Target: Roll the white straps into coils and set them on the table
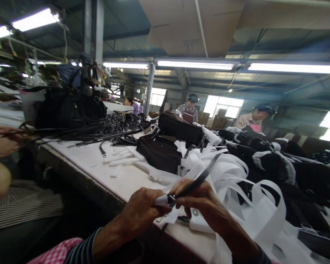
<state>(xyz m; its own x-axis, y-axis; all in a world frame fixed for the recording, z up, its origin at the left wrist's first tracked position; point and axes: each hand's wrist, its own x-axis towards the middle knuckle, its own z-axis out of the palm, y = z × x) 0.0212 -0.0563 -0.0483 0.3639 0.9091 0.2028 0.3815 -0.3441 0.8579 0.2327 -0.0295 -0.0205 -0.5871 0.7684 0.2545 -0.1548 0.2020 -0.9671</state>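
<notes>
My left hand (139,207) is closed around a black strap's white-wrapped end (161,200), above the table's front edge. Beside those fingers, a small metal buckle (171,199) shows at the wrapped end. My right hand (199,196) grips the black strap (200,178) near the buckle, and its free length, with a row of holes, rises up to the right. Part of the strap is hidden by my fingers. Under my right hand lies a white box-like object (200,224) with a round grey spot. Loose white strips (233,168) pile up just beyond that hand.
Black bags (159,152) stand in the middle of the table (79,156). A heap of black straps with metal hooks (121,123) lies behind on the left. More black bags (313,179) fill the right. Another person's hand (2,139) holds straps at far left; other people work behind.
</notes>
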